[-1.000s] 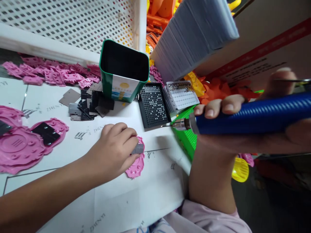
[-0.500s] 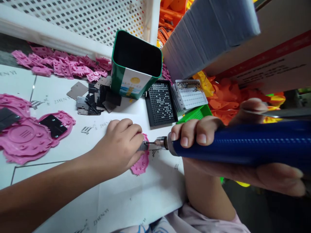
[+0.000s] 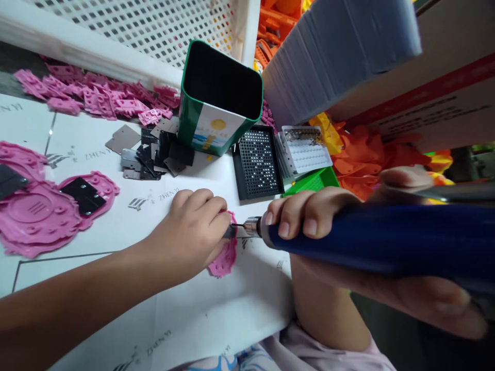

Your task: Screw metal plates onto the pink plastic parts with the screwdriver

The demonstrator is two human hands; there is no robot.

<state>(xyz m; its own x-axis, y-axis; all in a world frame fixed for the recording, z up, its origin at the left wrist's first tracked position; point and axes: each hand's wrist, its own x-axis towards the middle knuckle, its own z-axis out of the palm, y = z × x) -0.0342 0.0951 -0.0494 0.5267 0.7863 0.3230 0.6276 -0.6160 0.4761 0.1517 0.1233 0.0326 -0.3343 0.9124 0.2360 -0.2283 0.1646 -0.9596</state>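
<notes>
My right hand (image 3: 328, 221) is wrapped round a blue electric screwdriver (image 3: 371, 242), which lies almost level and points left. Its thin bit meets a dark plate (image 3: 231, 231) on a pink plastic part (image 3: 224, 260); the screw head, if any, is too small to make out. My left hand (image 3: 193, 232) grips this pink part and its plate against the white sheet (image 3: 185, 314), covering most of both. Further left lie several larger pink plastic parts (image 3: 34, 216), some with a black plate (image 3: 83, 196) screwed on.
Behind the hands stand a green tin (image 3: 220, 131) and a black tray of screws (image 3: 257, 162). Loose dark plates (image 3: 150, 154) and pink pieces (image 3: 104, 98) lie at back left, before a white crate (image 3: 154, 67). A grey stack (image 3: 328, 56) and orange parts (image 3: 356, 159) occupy the right.
The rear of the screwdriver has dropped slightly, with my right hand a little further left. My left hand stays on the pink part. The whole view has shifted slightly.
</notes>
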